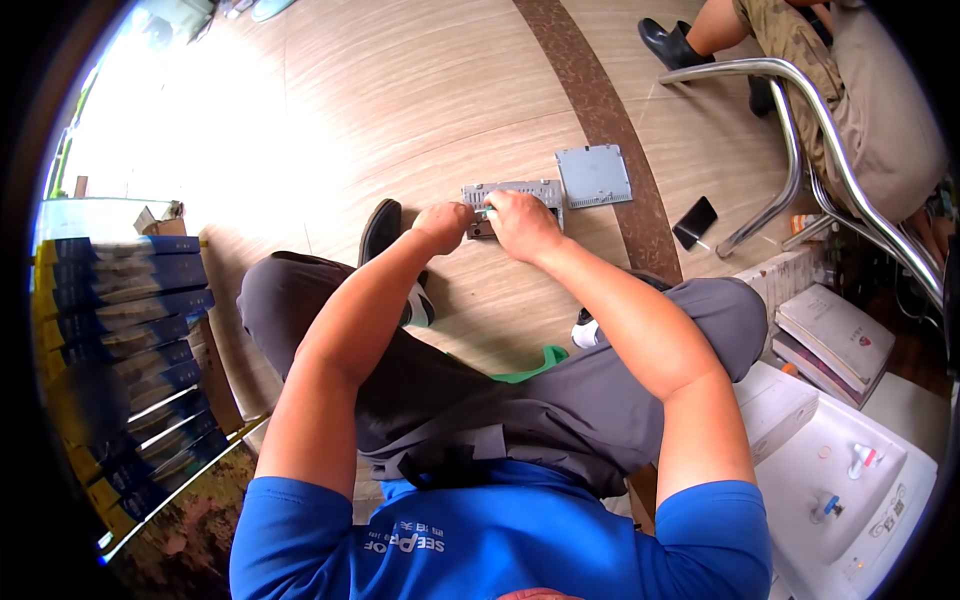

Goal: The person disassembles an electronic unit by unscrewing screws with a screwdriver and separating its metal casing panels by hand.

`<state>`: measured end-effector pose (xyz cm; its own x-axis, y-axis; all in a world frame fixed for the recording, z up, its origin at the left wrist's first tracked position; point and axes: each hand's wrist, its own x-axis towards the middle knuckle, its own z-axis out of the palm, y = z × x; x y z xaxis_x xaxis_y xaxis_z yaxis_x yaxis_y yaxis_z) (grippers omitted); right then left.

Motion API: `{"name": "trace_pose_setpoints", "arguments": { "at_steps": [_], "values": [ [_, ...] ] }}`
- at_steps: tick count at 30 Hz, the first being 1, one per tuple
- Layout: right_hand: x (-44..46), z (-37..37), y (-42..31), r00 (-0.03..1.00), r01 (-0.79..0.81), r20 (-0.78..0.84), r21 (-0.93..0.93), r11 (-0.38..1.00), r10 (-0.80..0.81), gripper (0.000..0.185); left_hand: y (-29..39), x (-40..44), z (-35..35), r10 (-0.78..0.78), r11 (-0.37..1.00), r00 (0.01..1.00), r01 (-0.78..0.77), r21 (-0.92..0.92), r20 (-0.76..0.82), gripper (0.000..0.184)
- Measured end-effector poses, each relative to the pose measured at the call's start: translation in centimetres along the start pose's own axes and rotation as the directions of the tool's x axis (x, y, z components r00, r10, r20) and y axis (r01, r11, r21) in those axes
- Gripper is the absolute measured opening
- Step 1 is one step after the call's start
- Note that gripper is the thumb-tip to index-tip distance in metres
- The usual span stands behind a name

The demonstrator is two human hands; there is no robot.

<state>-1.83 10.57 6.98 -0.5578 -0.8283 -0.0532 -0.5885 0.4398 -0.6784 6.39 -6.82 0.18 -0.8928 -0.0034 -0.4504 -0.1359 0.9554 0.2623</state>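
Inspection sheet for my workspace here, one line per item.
Surface: patterned floor, dark brown strip across it.
Job's things: metal unit under the hands; flat panel beside it.
Clutter: black phone-like slab, green item between the legs.
Grippers: left hand and right hand at the unit; exact grip unclear.
Cables: nothing seen by the unit; right edge too dark to tell.
Surroundings: seated person, metal-framed chair, books, white basin, stacked packages.

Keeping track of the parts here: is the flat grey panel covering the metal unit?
No, the panel lies on the floor beside the unit.
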Motion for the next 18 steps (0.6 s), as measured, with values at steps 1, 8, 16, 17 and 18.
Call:
{"name": "trace_pose_setpoints", "arguments": {
  "at_steps": [1,8,16,17,18],
  "values": [
    [0.1,-0.1,0.1,1.0,0.006,-0.026,-0.004,1.0,-0.006,0.02,0.0,0.0,-0.1,0.003,1.0,1.0,-0.003,-0.008,-0.003,0.018],
    [1.8,-4.2,0.1,0.965,-0.069,-0.242,0.135,0.988,0.101,0.021,0.3,-0.2,-4.6,-0.134,0.913,0.943,-0.001,-0.407,-0.304,0.02],
    [3.4,-12.8,-2.6,0.952,0.014,-0.128,0.926,0.378,0.277,0.024,4.5,-2.6,-16.1,-0.258,0.385,0.83,-0.382,-0.84,-0.495,0.015],
    [3.3,-13.7,-3.5,0.954,0.054,-0.124,0.967,0.251,0.272,0.024,4.9,-3.2,-17.4,-0.242,0.329,0.838,-0.404,-0.853,-0.49,0.016],
    [3.2,-14.2,-4.2,0.961,0.075,-0.115,0.984,0.164,0.25,0.024,5.6,-4.1,-18.5,-0.244,0.327,0.835,-0.408,-0.852,-0.493,0.016]
  ]
}}
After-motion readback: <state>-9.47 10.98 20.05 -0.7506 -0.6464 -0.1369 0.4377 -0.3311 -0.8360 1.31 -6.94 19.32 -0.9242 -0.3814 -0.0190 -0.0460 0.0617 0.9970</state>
